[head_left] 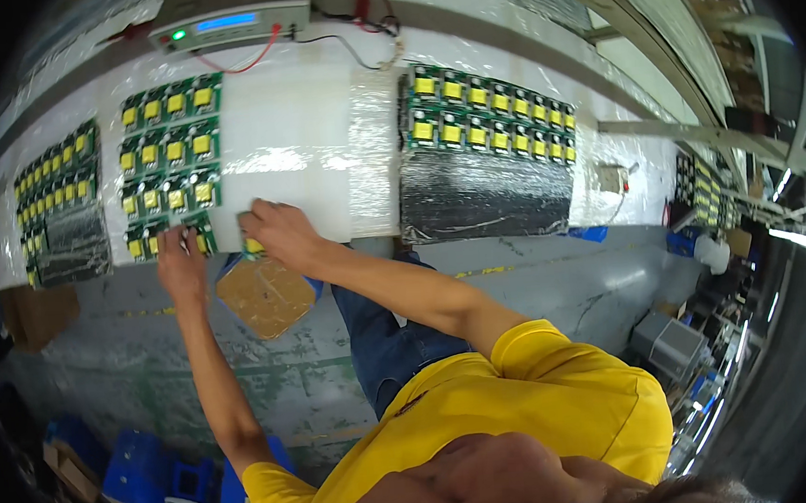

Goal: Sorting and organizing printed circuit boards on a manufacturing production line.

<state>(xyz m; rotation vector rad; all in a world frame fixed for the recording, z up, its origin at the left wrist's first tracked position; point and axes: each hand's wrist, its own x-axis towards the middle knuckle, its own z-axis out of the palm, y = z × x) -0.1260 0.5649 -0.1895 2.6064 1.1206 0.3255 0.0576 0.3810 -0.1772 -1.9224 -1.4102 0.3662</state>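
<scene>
Green circuit boards with yellow blocks lie in rows on the white-covered bench at the left. My left hand is at the front row, its fingers closed over a circuit board at that row's right end. To its right, at the bench's front edge, my right hand grips a single circuit board. The fingers hide most of that board.
A bench meter with red and black leads stands at the back. More boards lie on a black pad at the right and another dark pad at far left. Below the front edge is a stool with a tan top.
</scene>
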